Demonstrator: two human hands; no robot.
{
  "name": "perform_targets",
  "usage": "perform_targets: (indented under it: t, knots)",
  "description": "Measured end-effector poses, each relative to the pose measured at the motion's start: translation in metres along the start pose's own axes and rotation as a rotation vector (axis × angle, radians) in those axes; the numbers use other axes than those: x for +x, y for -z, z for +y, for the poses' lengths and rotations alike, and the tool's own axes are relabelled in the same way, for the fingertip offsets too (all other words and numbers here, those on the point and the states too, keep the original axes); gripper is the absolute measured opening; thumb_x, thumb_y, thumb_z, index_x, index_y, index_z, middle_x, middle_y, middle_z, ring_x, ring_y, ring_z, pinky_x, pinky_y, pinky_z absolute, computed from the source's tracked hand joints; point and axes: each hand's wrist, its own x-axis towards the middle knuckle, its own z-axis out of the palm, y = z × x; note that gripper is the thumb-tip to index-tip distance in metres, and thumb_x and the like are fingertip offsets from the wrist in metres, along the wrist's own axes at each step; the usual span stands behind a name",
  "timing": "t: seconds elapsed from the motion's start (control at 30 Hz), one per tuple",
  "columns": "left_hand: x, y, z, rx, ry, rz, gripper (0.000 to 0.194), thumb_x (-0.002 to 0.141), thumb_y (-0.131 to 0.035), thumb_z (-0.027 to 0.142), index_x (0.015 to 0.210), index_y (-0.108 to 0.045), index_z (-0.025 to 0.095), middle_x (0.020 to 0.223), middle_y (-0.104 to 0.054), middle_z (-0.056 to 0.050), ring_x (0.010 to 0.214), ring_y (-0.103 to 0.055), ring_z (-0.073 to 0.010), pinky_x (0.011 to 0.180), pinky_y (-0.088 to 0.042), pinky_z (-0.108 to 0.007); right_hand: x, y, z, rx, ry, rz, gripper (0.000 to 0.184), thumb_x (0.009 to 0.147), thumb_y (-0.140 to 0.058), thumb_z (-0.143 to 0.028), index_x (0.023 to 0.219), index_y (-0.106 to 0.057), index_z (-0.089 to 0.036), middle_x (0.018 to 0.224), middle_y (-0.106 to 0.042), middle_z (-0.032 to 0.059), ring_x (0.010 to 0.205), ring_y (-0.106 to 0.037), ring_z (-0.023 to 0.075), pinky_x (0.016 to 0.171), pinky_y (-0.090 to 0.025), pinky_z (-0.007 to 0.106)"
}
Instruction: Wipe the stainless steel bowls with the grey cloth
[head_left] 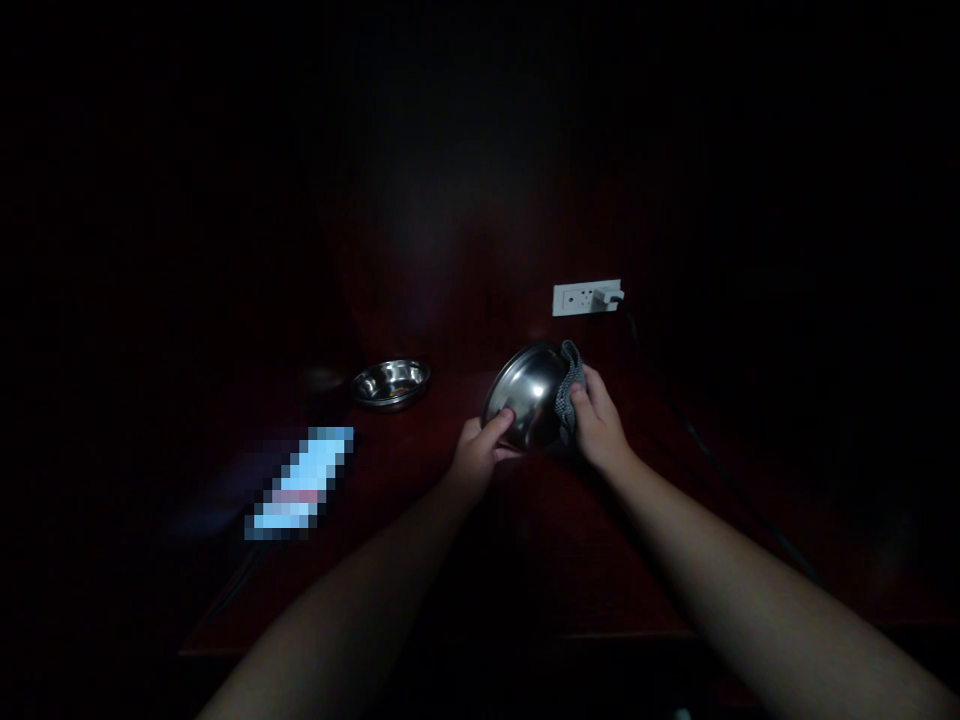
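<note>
A shiny metal bowl [534, 390] is held tilted on its side above the table, its rounded outside facing me. My left hand [481, 452] grips its rim at the lower left, thumb on the outer wall. In my right hand [598, 420] is a grey textured cloth [568, 395], pressed against the bowl's right side. The fingers of that hand are closed around the cloth, with the thumb on top. The bowl's inside is turned away from view.
On the dark red table [555, 560], a shallow metal dish [391, 385] stands at the back left. A pixelated glowing screen [304, 485] lies nearer on the left. A white wall socket [586, 298] holds a plug, with a dark cable [720, 465] running down the right. The surroundings are very dark.
</note>
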Motion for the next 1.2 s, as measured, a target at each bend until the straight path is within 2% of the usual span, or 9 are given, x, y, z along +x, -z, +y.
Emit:
perform_targets:
  t: [0.73,1.2]
  knots:
    - [0.001,0.0012,-0.0012,0.01,-0.007,-0.022,0.04,0.065,-0.07,0.044,0.08,-0.065,0.007,0.066,-0.067,-0.009,0.062,-0.064,-0.0191,0.062,-0.054,-0.036,-0.0002,0.0001,0.003,0.021,-0.032,0.008,0.042,0.087,-0.038,-0.05,0.118,-0.048,-0.023,0.118,-0.055,0.008,0.114,-0.047,0.0256,0.101,-0.032,0.047]
    - [-0.0005,0.0,-0.0003,0.01,-0.004,-0.026,0.039,0.065,-0.07,0.043,0.08,-0.066,0.007,0.067,-0.068,-0.009,0.061,-0.064,-0.0188,0.062,-0.054,-0.035,-0.0002,0.0002,0.0006,0.015,-0.021,0.002,0.044,0.087,-0.037,-0.052,0.118,-0.048,-0.022,0.119,-0.054,0.0085,0.113,-0.048,0.0256,0.1,-0.033,0.046]
